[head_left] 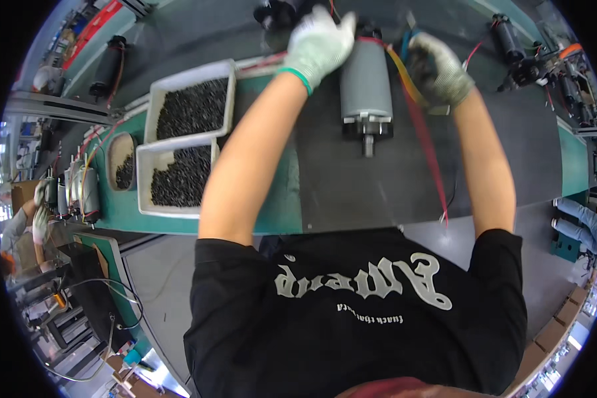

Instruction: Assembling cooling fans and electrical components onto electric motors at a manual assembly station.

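Note:
A grey cylindrical motor (366, 79) lies on the dark work mat, its metal shaft toward me. My left hand (320, 45), in a pale glove with a green cuff, is at the motor's far left end. Its thumb stands away from the blurred fingers, and I cannot make out whether they grip anything. To the right of the motor, my gloved right hand (439, 71) is closed round a blue-handled hand tool (408, 41), mostly hidden by the fingers. Red and yellow wires (419, 123) run from the motor's far end down the mat toward the front edge.
Left of my left arm stand two white bins (231, 99) of small black parts and a smaller tray (114, 149). More motors lie at the far left (108, 66) and far right (507, 38). Another person's gloved hands (40, 222) show at the left edge.

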